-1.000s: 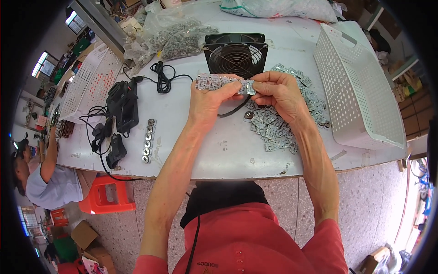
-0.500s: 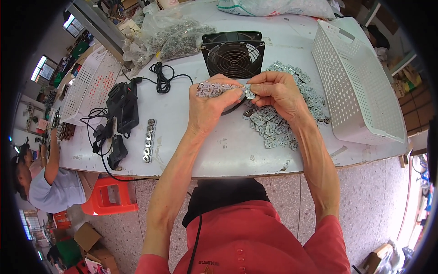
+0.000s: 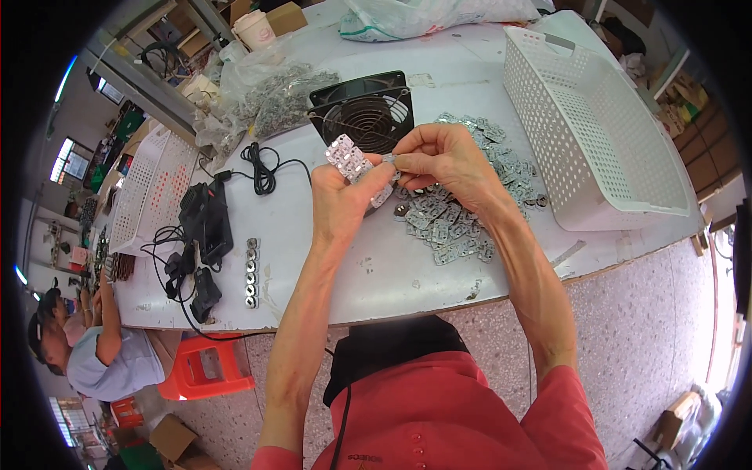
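Note:
My left hand (image 3: 337, 204) is closed around a silvery stamped metal strip (image 3: 349, 158) with rows of cut-outs, its upper end sticking out past the fingers. My right hand (image 3: 458, 168) pinches a small metal piece (image 3: 389, 158) between thumb and fingers, right against my left thumb. Whether that piece is joined to the strip, I cannot tell. Close by my right hand spreads a pile of similar metal plates (image 3: 446, 223). Behind both hands stands a black fan (image 3: 362, 117) with a wire guard.
A white perforated basket (image 3: 580, 149) stands on the right, another basket (image 3: 153, 188) on the left. A row of round metal parts (image 3: 251, 274) lies near black adapters (image 3: 205, 223) and cables. Bags of metal parts (image 3: 290, 98) rest at the back. A co-worker (image 3: 110, 360) sits at left.
The strip in my left hand has turned from nearly level to slanting, its free end pointing up and left. Both hands stay close together. The whole view has shifted and tilted.

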Tool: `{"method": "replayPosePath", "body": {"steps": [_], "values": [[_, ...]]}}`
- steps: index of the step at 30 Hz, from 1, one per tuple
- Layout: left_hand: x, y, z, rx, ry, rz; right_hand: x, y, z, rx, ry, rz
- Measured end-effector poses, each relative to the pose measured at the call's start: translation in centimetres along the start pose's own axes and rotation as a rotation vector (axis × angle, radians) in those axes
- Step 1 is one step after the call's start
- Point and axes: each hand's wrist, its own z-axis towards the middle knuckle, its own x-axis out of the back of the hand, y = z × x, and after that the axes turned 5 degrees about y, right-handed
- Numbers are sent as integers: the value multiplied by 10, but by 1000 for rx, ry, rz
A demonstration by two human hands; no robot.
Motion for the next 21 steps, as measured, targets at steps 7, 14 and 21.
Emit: {"method": "replayPosePath", "body": {"steps": [7,14,21], "values": [[-11,13,17,113,-47,-12,13,-9,-2,-9,91,22],[-24,8,9,139,-265,224,19,-7,8,130,404,253],[-8,5,15,195,-169,26,16,-6,8,158,371,246]]}}
